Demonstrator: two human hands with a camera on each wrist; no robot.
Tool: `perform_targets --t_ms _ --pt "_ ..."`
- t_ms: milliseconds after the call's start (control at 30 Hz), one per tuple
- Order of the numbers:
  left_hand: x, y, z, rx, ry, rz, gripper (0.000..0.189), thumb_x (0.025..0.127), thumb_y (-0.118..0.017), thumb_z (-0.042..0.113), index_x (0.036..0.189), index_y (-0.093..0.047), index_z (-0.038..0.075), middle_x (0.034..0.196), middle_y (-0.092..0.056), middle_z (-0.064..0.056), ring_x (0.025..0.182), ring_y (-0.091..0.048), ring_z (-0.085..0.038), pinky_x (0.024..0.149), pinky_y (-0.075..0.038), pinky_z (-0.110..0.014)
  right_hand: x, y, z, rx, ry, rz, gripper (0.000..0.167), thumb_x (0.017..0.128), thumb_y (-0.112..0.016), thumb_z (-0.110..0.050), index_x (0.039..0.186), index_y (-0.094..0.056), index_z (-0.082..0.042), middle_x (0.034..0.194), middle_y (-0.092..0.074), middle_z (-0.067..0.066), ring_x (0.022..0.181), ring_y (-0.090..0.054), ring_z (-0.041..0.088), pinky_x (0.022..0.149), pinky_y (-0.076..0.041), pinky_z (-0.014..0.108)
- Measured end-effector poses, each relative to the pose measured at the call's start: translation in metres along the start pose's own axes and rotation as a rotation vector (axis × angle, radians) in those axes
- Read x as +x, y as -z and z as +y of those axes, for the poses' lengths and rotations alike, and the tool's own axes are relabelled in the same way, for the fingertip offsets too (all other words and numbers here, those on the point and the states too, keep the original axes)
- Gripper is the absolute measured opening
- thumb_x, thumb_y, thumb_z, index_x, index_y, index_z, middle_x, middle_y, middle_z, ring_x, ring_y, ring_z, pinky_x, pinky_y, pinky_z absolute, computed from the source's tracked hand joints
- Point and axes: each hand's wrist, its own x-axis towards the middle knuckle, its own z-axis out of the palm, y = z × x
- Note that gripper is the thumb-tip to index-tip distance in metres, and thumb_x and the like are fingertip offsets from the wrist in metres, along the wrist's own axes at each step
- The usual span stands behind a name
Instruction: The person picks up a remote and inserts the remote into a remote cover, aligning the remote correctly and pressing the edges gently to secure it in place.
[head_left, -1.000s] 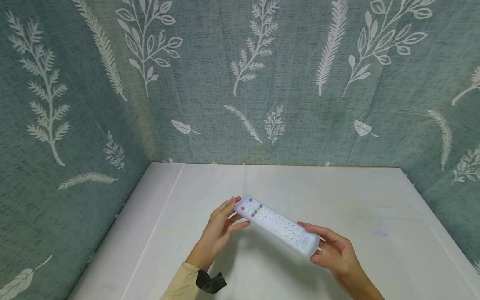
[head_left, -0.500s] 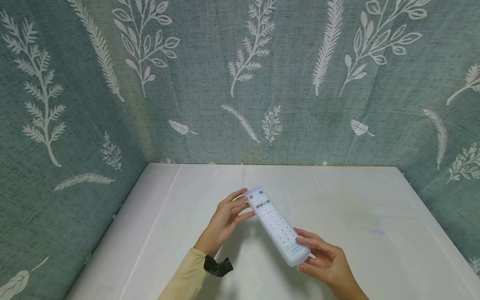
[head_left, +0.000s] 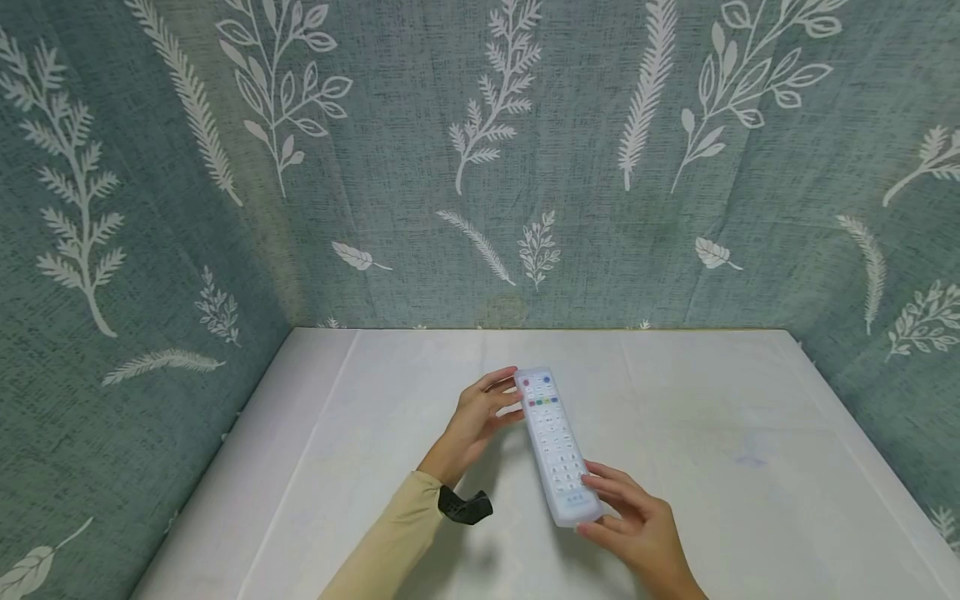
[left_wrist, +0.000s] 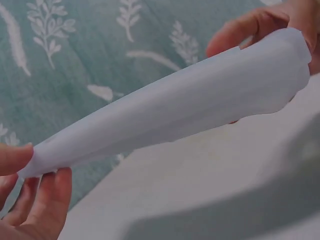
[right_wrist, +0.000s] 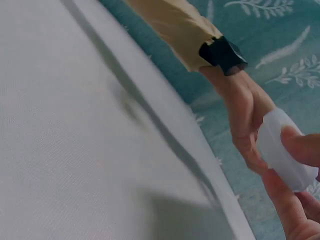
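Note:
A white remote control (head_left: 557, 446) in a translucent sleeve is held in the air above the table, its buttons facing up in the head view. Its far end, with the coloured buttons, is pinched by my left hand (head_left: 480, 421). My right hand (head_left: 637, 525) grips the near end from the right side. The left wrist view shows the smooth side of the remote control (left_wrist: 170, 105) stretching between both hands. In the right wrist view only the near end of the remote control (right_wrist: 285, 150) shows, between the right thumb and fingers.
A white table (head_left: 712, 467) lies beneath, with shadows of the hands on it. Green leaf-patterned cloth (head_left: 405, 167) stands as walls at the back and both sides. A black band (head_left: 465, 506) circles the left wrist below a beige sleeve (head_left: 390, 533).
The remote control has turned from a slanted position to nearly upright in the head view. My left hand moved right and away; my right hand moved left.

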Motion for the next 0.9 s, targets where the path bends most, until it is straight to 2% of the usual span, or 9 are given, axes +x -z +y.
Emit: perform_targets --t_ms 100,267,500,667,833,900 --pt "0.006 0.000 -0.005 0.053 -0.011 -0.005 0.047 0.086 -0.057 -0.008 0.132 -0.050 -0.003 0.128 -0.052 -0.017 0.101 -0.059 -0.021 0.082 -0.054 -0.035 0.002 -0.003 0.003 -0.079 -0.035 0.050 0.049 0.067 -0.076 0.013 0.113 -0.060 0.013 0.130 -0.049 0.027 0.109 -0.060 0.016 0.078 -0.057 0.033" --pt "0.016 0.002 -0.014 0.105 -0.029 -0.005 0.048 0.084 -0.059 -0.008 0.131 -0.051 -0.003 0.126 -0.053 -0.018 0.099 -0.060 -0.022 0.083 -0.054 -0.034 0.008 -0.006 0.009 -0.182 -0.096 0.093 0.047 0.066 -0.081 0.005 0.110 -0.066 0.005 0.129 -0.052 0.020 0.108 -0.060 0.013 0.077 -0.057 0.032" --pt "0.029 0.004 -0.029 0.161 -0.068 -0.025 0.047 0.084 -0.059 -0.008 0.130 -0.050 -0.007 0.126 -0.052 -0.023 0.094 -0.061 -0.021 0.081 -0.056 -0.032 0.013 -0.008 0.020 -0.243 -0.104 0.136 0.047 0.063 -0.083 0.007 0.107 -0.068 0.002 0.125 -0.056 0.018 0.101 -0.062 0.013 0.070 -0.058 0.028" --pt "0.033 0.007 -0.039 0.210 -0.075 -0.027 0.045 0.085 -0.058 -0.009 0.130 -0.049 -0.010 0.126 -0.053 -0.027 0.090 -0.063 -0.019 0.079 -0.056 -0.032 0.013 -0.010 0.030 -0.260 -0.157 0.156 0.046 0.061 -0.082 0.009 0.105 -0.069 0.003 0.124 -0.056 0.018 0.098 -0.062 0.014 0.071 -0.058 0.028" --pt "0.034 0.009 -0.045 0.278 -0.058 -0.039 0.046 0.084 -0.057 -0.009 0.130 -0.048 -0.011 0.124 -0.054 -0.028 0.093 -0.061 -0.020 0.081 -0.056 -0.033 0.013 -0.010 0.037 -0.323 -0.207 0.176 0.044 0.059 -0.083 0.008 0.101 -0.070 0.002 0.120 -0.059 0.014 0.103 -0.062 0.024 0.072 -0.057 0.025" --pt "0.036 0.009 -0.048 0.324 -0.070 -0.032 0.046 0.083 -0.058 -0.010 0.128 -0.050 -0.011 0.120 -0.056 -0.026 0.093 -0.060 -0.020 0.080 -0.056 -0.032 0.012 -0.010 0.038 -0.340 -0.210 0.182 0.043 0.059 -0.083 0.008 0.100 -0.070 0.003 0.120 -0.060 0.014 0.105 -0.061 0.029 0.073 -0.057 0.024"
